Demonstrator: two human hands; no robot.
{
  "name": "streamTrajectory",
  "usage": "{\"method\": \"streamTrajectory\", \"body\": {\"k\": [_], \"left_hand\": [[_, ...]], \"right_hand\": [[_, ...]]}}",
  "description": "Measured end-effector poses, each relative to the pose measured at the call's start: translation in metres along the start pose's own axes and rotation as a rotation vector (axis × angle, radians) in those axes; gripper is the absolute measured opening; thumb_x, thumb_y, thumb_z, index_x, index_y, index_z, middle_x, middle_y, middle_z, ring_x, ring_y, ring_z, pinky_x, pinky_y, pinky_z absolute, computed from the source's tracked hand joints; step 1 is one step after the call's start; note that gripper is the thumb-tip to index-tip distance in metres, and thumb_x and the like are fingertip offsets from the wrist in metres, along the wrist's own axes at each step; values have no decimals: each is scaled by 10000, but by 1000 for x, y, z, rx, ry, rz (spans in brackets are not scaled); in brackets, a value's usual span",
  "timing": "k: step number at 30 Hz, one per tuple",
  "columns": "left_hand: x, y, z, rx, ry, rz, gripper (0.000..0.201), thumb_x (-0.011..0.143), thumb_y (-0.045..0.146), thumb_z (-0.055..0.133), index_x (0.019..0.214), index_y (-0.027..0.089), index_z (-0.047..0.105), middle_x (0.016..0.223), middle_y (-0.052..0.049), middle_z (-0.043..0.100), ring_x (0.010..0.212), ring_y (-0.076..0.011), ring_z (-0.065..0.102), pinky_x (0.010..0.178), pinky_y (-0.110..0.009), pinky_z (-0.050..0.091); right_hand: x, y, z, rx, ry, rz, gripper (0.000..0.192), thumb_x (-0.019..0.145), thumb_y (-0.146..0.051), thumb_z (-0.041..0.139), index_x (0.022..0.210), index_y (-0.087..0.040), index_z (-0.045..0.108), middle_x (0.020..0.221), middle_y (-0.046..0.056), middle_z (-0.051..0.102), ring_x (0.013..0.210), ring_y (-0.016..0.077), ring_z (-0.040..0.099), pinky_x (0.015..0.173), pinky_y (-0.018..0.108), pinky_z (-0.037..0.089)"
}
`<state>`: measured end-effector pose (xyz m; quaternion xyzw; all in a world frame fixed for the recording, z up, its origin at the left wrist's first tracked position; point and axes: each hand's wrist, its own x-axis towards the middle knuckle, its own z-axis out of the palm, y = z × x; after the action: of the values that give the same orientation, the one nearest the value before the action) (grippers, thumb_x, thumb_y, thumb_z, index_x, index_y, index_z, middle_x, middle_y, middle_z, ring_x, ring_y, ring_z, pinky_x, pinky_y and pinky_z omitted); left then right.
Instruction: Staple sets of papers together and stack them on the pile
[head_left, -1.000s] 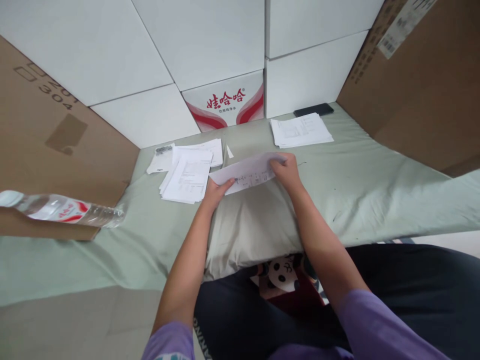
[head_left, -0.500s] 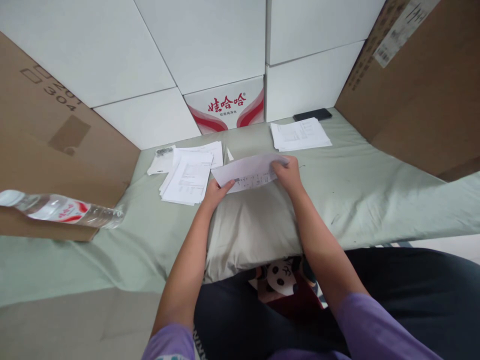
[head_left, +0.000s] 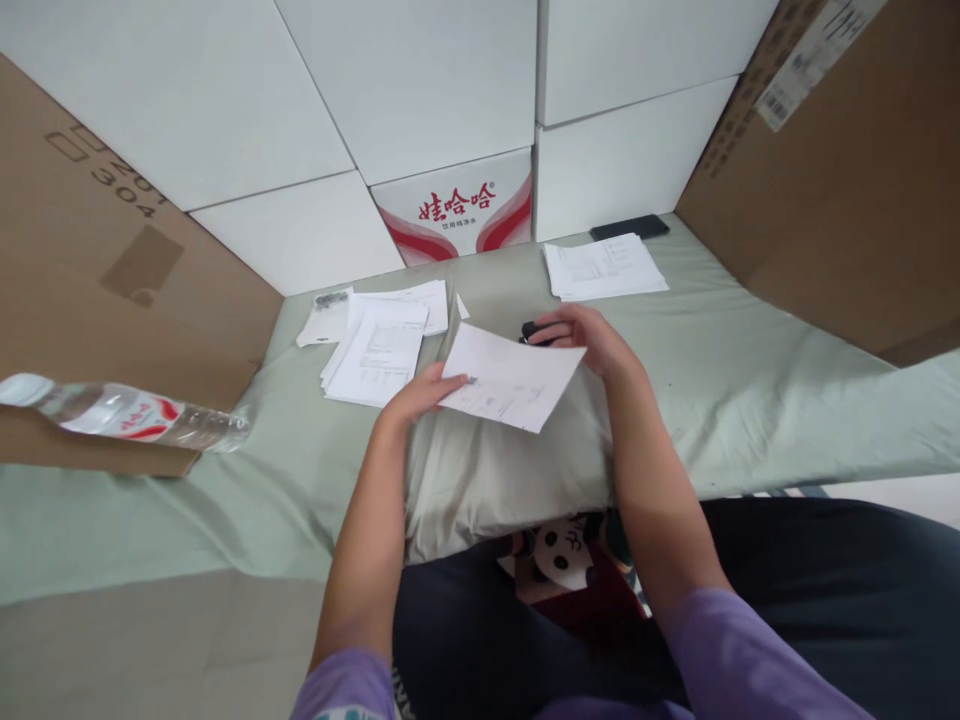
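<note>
A white printed sheet (head_left: 511,385) lies tilted over a pale pillow (head_left: 495,470) in front of me. My left hand (head_left: 415,393) pinches the sheet's left corner. My right hand (head_left: 592,340) hovers at its far right corner, fingers apart, reaching over a small black object (head_left: 531,331) that is partly hidden behind the paper. Whether the right hand touches that object is unclear.
A loose pile of papers (head_left: 379,345) lies at the left, a neater stack (head_left: 604,266) and a black phone (head_left: 628,227) at the far right. A plastic water bottle (head_left: 120,415) lies at the left edge. Cardboard and white boxes (head_left: 420,90) wall the green sheet (head_left: 750,380).
The paper was held up edge-on by both hands; now it lies flatter on the pillow. My right hand has let go and moved to the black object behind it.
</note>
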<state>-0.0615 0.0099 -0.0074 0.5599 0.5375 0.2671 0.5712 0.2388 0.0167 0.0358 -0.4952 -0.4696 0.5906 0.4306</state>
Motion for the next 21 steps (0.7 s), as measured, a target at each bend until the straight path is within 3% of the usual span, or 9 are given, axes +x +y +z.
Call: {"method": "streamTrajectory", "body": {"k": [2,4,10,13,16,21], "left_hand": [[-7,4,2,47,-104,-64,607,683,498,797,1175,162,680,1007,-109,753,768,-234,707,571,-292,528],[-11,6,5,68,-152,-75,638,693,481,795,1234,173,654,981,-102,755,716,-215,693,517,-270,492],[-7,7,12,87,-87,-55,513,764,474,735,1177,181,655,805,-62,727,513,-138,580,387,-230,317],[-6,8,12,68,-134,-67,419,809,503,683,1072,180,643,658,-18,659,407,-93,473,381,-227,275],[-6,10,12,77,-186,-74,355,820,496,659,987,186,613,639,-9,655,393,-79,464,400,-216,294],[-4,10,17,146,-206,-36,352,836,525,619,830,173,606,633,-34,674,400,-91,503,389,-215,262]], "right_hand": [[-4,-2,-1,-201,-152,131,367,768,-488,657,943,-172,721,930,108,743,702,184,647,557,260,445],[-6,-1,4,-415,-228,168,290,750,-410,711,936,-189,733,972,87,746,737,176,653,577,248,450],[-4,2,14,-738,-254,125,190,729,-230,663,903,-221,739,894,20,729,741,158,632,610,238,440],[-4,0,6,-835,-167,149,158,714,-177,614,826,-204,722,852,27,719,724,164,623,603,249,427],[-7,-1,-3,-932,-64,194,157,696,-152,594,798,-196,705,866,39,719,744,177,621,608,260,415],[-9,0,-5,-998,-81,206,147,691,-166,597,799,-201,690,845,37,706,737,178,613,598,271,391]]}}
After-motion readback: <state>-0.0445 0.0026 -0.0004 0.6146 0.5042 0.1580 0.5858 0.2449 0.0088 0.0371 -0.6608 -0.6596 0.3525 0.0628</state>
